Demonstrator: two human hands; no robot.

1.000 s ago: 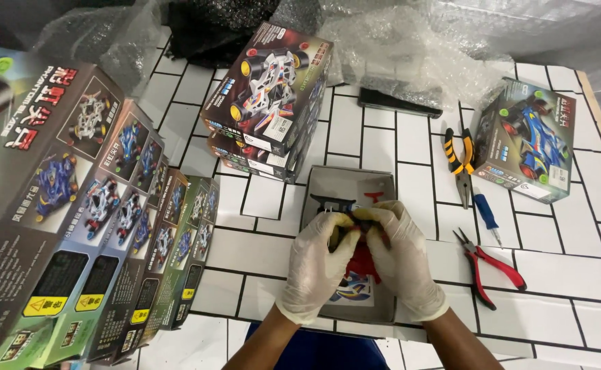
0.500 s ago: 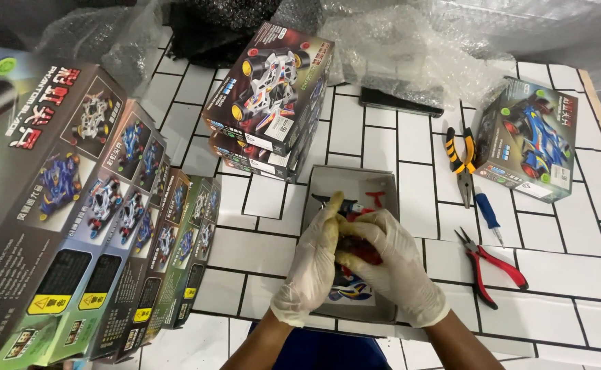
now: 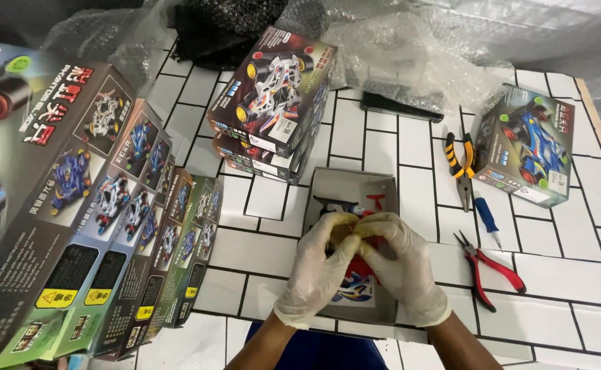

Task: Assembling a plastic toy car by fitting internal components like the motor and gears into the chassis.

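Left hand: our gloved left hand (image 3: 319, 273) is curled, its fingertips pinching a small red part (image 3: 364, 264) from the left.
Right hand: our gloved right hand (image 3: 404, 266) closes on the same red part from the right, fingertips meeting the left's; how tightly, we cannot tell.
Part's place: we hold it just above the open grey tray (image 3: 352, 188), near the table's front edge, middle.
Handling: we judge it light, stiff plastic, small and easy to snap; slick under gloves.
Where to hold: we would grip its thicker body with fingertips, not thin tabs.
Nearby right: yellow pliers (image 3: 462, 164), blue screwdriver (image 3: 486, 216) and red cutters (image 3: 491, 267) lie on the tiled table (image 3: 259, 243).
Nearby left: kit boxes (image 3: 102, 226) lean in a row at the left edge; a box stack (image 3: 273, 103) sits behind the tray.
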